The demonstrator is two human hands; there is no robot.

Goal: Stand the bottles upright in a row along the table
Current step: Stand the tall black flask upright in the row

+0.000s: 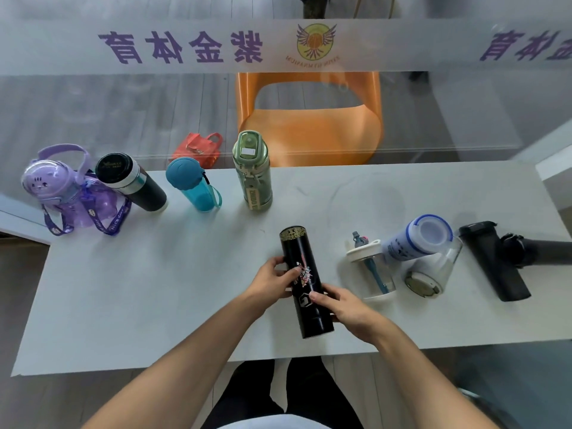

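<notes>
— Where do the hands sit?

— Both are on the tall black cylindrical flask with gold trim and a printed figure [306,281], near the front middle of the white table [154,289]. The left hand [274,281] grips its upper half, fingers curled round the side, thumb on the print. The right hand [343,311] grips the lower half from the other side.

— Is that flask upright?

— I cannot tell whether its base touches the table; its top points away from the person.

— And the back row?

— Four stand along the far edge: a purple translucent cat-faced bottle with a strap [68,196], a dark steel-banded thermos [130,181], a teal plastic bottle with a loop [193,184], then a green flip-lid bottle [252,171].

— On the right?

— A clear bottle with a white lid and blue straw [371,267], a white-and-blue bottle [416,236] resting on a clear tumbler [433,274], and two black bottles [495,261] touching—all lying down.
</notes>
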